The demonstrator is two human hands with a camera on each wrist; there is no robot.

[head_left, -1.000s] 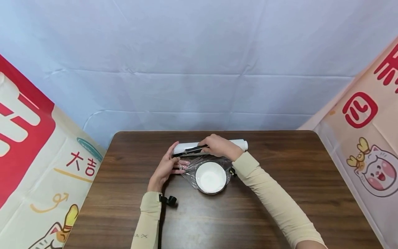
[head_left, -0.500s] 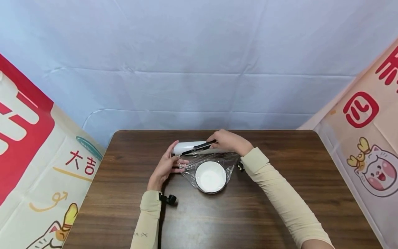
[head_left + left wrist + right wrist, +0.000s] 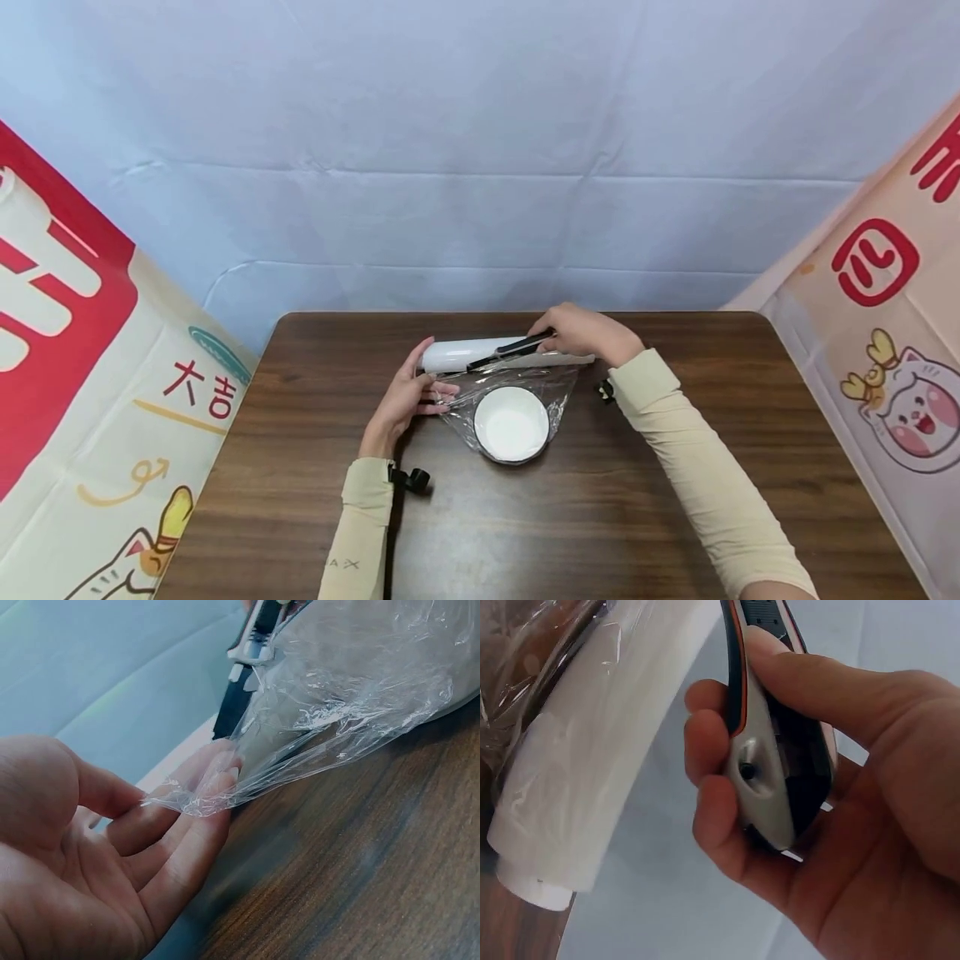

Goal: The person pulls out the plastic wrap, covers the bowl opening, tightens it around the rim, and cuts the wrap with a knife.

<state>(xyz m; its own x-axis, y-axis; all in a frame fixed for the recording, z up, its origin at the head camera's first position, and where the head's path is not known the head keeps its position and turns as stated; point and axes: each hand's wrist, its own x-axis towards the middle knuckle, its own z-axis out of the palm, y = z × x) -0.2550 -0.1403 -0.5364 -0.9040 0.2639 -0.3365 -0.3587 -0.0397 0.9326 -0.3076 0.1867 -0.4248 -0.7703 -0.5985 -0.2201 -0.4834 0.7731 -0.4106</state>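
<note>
My right hand [image 3: 588,332] grips a utility knife [image 3: 525,343], its front end angled down to the left along the near side of a white roll of plastic wrap [image 3: 457,356]. In the right wrist view the thumb lies on the knife's [image 3: 761,772] upper side and the fingers curl underneath. At the roll's left end, my left hand [image 3: 397,400] pinches the corner of the clear film [image 3: 330,712], with one finger extended up by the roll. The film stretches from the roll over a white bowl with a dark rim [image 3: 512,425].
Everything sits on a dark wooden table [image 3: 600,517]. Behind its far edge hangs a pale cloth [image 3: 480,225], and printed banners flank both sides. A black wrist camera [image 3: 411,481] is strapped near the left cuff.
My right hand has slid to the right along the roll with the utility knife. The film's edge beside the roll looks looser on the right. My left hand stays nearly in place.
</note>
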